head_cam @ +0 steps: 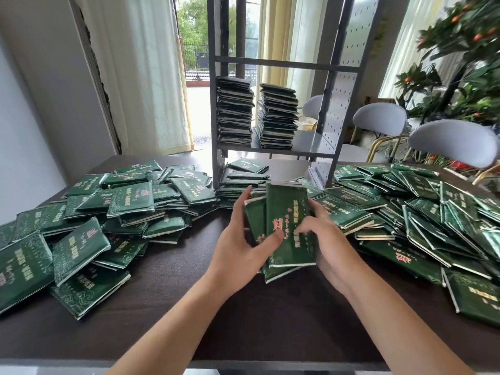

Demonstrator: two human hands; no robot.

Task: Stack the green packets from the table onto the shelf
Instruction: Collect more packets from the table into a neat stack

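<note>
A small stack of green packets [287,212] is held upright above the middle of the dark table [243,315]. My left hand [239,250] grips its left side with the thumb on the front. My right hand [324,239] grips its right side. Loose green packets lie in a heap on the left [89,220] and in another heap on the right [422,212]. A grey metal shelf [305,147] stands at the table's far middle, with two tall packet stacks [234,110] [278,116] on its lower board. A few packets [247,174] lie under that board.
Grey-backed chairs [454,142] stand behind the table on the right, beside a leafy plant with orange fruit [465,50]. White curtains [146,77] and an open doorway are behind the shelf. The shelf's upper board [284,62] holds nothing.
</note>
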